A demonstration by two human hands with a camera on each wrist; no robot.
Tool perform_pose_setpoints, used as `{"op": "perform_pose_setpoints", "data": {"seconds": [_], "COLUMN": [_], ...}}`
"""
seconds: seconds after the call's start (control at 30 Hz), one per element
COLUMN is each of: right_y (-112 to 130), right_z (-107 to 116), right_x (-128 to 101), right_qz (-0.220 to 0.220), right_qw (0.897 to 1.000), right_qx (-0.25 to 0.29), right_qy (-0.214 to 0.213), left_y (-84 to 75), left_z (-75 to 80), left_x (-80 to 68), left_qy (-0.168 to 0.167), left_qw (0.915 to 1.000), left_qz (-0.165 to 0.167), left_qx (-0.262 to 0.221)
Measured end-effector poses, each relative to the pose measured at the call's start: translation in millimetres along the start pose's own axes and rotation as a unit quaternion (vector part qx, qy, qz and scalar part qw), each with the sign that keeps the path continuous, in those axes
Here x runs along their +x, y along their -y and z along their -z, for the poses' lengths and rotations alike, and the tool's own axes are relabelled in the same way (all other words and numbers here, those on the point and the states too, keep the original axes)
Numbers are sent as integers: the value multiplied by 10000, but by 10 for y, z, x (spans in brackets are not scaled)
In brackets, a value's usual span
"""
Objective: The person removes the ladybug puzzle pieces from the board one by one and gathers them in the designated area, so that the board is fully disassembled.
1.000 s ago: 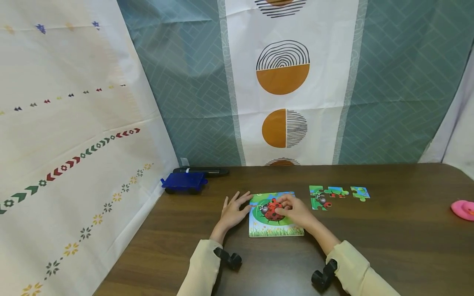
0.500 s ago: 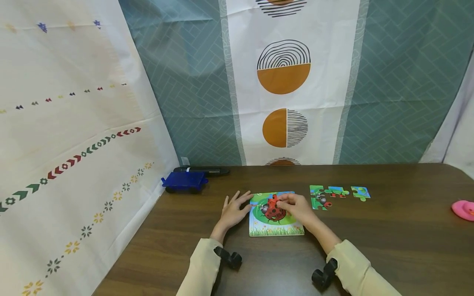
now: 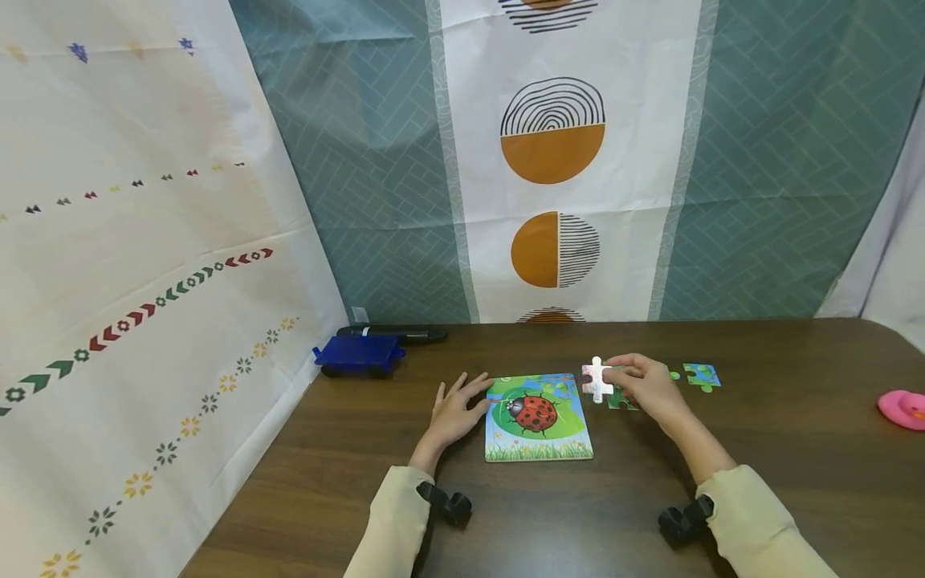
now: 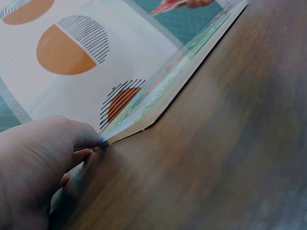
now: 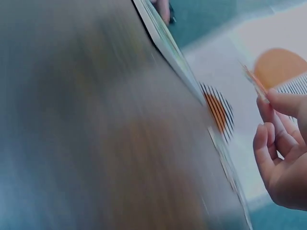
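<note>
A ladybug puzzle board (image 3: pixel 538 417) lies flat on the dark wooden table (image 3: pixel 759 482). My left hand (image 3: pixel 454 411) rests with spread fingers against the board's left edge (image 4: pixel 144 125). To the right of the board my right hand (image 3: pixel 639 384) is raised a little and pinches a puzzle piece (image 3: pixel 596 379), whose pale back faces me. In the right wrist view that piece (image 5: pixel 254 84) shows edge-on at the fingertips (image 5: pixel 280 103). Loose puzzle pieces (image 3: pixel 702 375) lie on the table just beyond and under the right hand.
A blue toy wagon (image 3: pixel 359 356) and a black marker (image 3: pixel 393 332) sit at the table's back left by the curtain. A pink object (image 3: pixel 903 408) lies at the far right edge. Patterned curtains close off the back and left.
My right hand has lifted a piece off the ladybug board and carried it to the right, above the loose pieces. The left hand has stayed at the board's edge.
</note>
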State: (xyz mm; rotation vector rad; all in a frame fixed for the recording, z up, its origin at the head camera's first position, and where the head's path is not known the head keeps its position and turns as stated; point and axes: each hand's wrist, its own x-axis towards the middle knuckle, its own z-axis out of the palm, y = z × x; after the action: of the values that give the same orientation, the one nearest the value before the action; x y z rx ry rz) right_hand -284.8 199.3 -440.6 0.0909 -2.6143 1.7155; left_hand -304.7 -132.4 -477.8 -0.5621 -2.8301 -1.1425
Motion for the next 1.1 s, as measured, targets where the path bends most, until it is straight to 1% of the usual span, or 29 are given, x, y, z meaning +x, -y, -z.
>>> {"op": "perform_pose_setpoints", "data": {"seconds": [0.23, 0.33, 0.43, 0.57, 0.7, 0.77, 0.97, 1.1], "right_y": [-243, -330, -397, -479, -549, -571, -591, -588], "right_z": [497, 647, 741, 791, 780, 764, 703, 692], "right_x": [-140, -179, -189, -195, -217, -224, -201, -181], "right_qz": [-24, -75, -118, -220, -379, -396, -230, -132], "right_qw": [9986, 9986, 9992, 9991, 9979, 9973, 9933, 9904], "right_qx": [-526, -513, -373, -310, -474, -605, -1124, -1365], "right_qy": [-110, -90, 7, 171, 220, 152, -96, -194], "left_y": [11, 20, 28, 28, 36, 38, 34, 35], "left_z": [-1, 1, 2, -13, -40, -46, -26, -16], "left_x": [14, 16, 15, 10, -11, -17, -13, -5], "left_qy": [59, 57, 5, -8, 66, 73, 31, 34], "left_qw": [10000, 9999, 9999, 10000, 10000, 10000, 10000, 10000], "left_qz": [-14, -9, -16, -32, -41, -50, -41, -20], "left_qx": [60, 107, 123, 66, -3, -33, -55, -39]}}
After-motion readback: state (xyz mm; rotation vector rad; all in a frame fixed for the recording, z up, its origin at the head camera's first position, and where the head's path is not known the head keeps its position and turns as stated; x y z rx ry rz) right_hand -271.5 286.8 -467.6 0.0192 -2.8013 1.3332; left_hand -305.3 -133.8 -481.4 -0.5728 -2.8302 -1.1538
